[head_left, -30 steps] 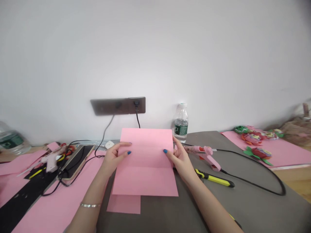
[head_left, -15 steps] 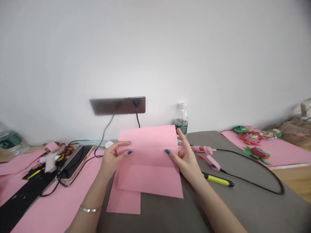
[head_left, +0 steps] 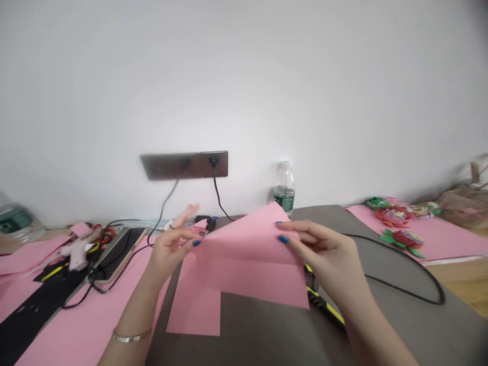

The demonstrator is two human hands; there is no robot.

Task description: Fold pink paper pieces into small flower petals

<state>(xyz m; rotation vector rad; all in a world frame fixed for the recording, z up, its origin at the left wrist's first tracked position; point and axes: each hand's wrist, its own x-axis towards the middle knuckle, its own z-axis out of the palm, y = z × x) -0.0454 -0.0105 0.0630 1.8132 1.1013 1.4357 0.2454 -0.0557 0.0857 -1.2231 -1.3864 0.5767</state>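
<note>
My left hand (head_left: 171, 249) and my right hand (head_left: 324, 249) hold a folded pink paper sheet (head_left: 244, 259) by its opposite edges, pinching it between thumbs and fingers. The sheet is raised and tilted, with its top corner pointing at the wall. Under it, a second pink sheet (head_left: 194, 312) lies flat on a grey mat (head_left: 267, 325). A yellow-and-black utility knife (head_left: 326, 305) sits mostly hidden below my right wrist.
A water bottle (head_left: 284, 190) stands against the wall behind the paper. At left are a glue gun (head_left: 78, 256), a phone (head_left: 118, 254) and pink sheets. Paper flowers (head_left: 400, 239) lie on pink paper at right. A black cable (head_left: 404, 269) crosses the mat.
The sheet has lifted and tilted, its right side swinging outward. My right hand has moved right and turned. The pink glue gun by the bottle is now out of sight.
</note>
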